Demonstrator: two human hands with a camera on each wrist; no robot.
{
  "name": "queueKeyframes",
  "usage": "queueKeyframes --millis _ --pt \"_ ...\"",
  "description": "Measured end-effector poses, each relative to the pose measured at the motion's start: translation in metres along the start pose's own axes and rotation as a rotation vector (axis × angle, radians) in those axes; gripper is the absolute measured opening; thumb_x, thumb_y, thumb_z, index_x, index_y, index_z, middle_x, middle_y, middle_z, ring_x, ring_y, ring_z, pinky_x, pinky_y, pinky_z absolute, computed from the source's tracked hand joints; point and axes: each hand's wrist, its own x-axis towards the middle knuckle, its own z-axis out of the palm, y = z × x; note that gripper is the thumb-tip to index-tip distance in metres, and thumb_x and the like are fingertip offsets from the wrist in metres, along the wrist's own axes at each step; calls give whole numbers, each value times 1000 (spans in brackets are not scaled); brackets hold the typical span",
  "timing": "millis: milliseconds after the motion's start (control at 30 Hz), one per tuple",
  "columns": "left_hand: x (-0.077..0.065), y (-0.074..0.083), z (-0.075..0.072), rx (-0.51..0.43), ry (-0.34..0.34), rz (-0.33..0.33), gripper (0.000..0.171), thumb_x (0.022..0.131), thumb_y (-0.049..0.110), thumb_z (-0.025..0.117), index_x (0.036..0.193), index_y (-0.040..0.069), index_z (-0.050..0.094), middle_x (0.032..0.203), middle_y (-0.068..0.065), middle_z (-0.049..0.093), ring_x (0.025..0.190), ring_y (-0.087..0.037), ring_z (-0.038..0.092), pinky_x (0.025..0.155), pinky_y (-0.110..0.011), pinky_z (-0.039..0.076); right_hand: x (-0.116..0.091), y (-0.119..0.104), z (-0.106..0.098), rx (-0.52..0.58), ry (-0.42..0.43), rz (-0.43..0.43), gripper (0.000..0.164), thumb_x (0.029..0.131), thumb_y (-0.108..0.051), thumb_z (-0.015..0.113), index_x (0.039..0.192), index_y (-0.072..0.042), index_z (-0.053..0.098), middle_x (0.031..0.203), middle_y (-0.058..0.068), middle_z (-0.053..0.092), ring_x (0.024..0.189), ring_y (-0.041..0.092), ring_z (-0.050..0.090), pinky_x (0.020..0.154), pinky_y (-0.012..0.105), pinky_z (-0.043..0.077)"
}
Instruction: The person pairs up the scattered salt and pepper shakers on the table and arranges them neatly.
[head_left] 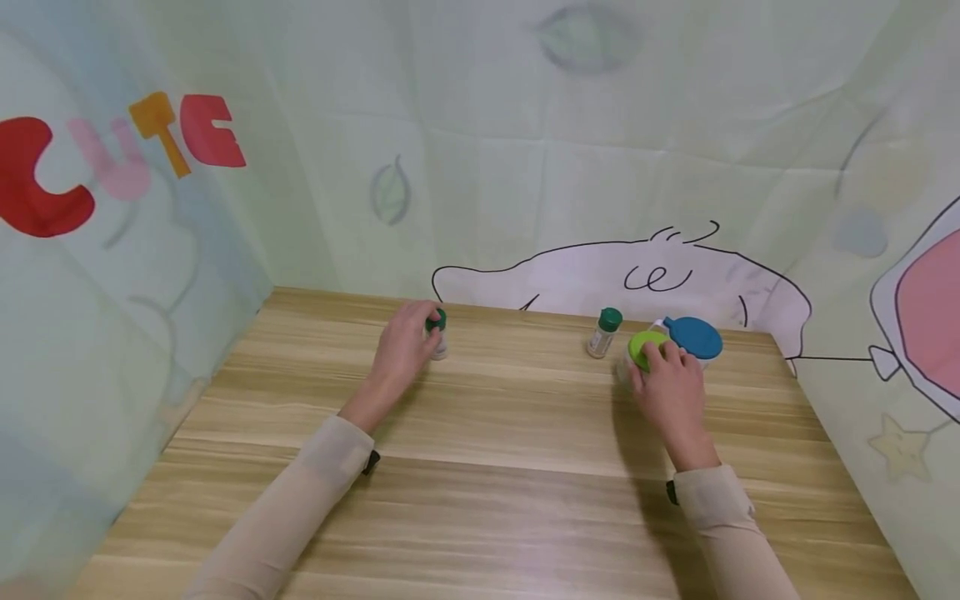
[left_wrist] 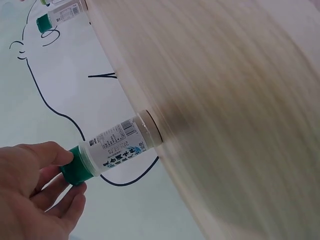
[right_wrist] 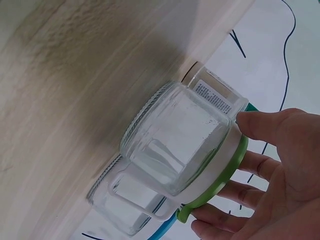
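At the back left of the wooden table, my left hand (head_left: 403, 346) pinches the green cap of a small seasoning bottle (left_wrist: 117, 147) between thumb and fingers. The bottle stands upright, its white printed label facing the left wrist camera. On the right side, my right hand (head_left: 671, 387) holds a clear glass jar (right_wrist: 175, 135) by its green lid (head_left: 643, 343), thumb on one side of the rim and fingers on the other. The jar has a white handle and appears to stand on the table. My hand covers part of it in the head view.
Behind the green-lidded jar stands another glass jar with a blue lid (head_left: 696, 337). A second green-capped seasoning bottle (head_left: 602, 337) is upright just left of the jars. A printed cloth backdrop (head_left: 487, 200) rises at the back edge of the wooden table (head_left: 480, 517).
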Motion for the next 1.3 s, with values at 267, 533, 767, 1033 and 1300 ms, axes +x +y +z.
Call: queueKeyframes --millis 267,533,767,1033,1300 --pt "-1 -2 0 -21 -9 -8 25 94 -5 72 118 1 67 124 -17 69 113 -33 67 98 -49 59 -1 1 2 19 14 1 44 106 -28 65 134 6 59 133 33 54 122 52 49 111 65 39" --pt "0 -3 0 -29 -4 13 23 96 -2 73 118 1 68 122 -16 71 114 -33 68 96 -49 60 0 1 1 32 13 4 43 106 -27 65 133 5 59 132 32 54 122 53 49 111 65 40" --pt "0 -6 -3 -34 -25 0 34 96 -1 74 130 3 67 123 -13 72 118 -33 66 100 -52 57 0 3 2 35 14 6 41 105 -24 67 132 5 60 133 32 54 120 51 49 112 65 40" --pt "-4 -10 -1 -6 7 17 33 96 -1 75 127 5 69 128 -12 73 132 -35 58 111 -54 50 0 4 3 33 10 5 40 104 -23 68 132 5 60 134 31 54 121 50 49 111 64 40" --pt "-5 -13 0 14 46 41 23 94 -2 76 115 5 67 131 -14 71 124 -36 58 107 -52 50 0 4 3 29 14 -5 39 103 -21 68 132 4 60 132 31 54 119 48 49 109 63 41"
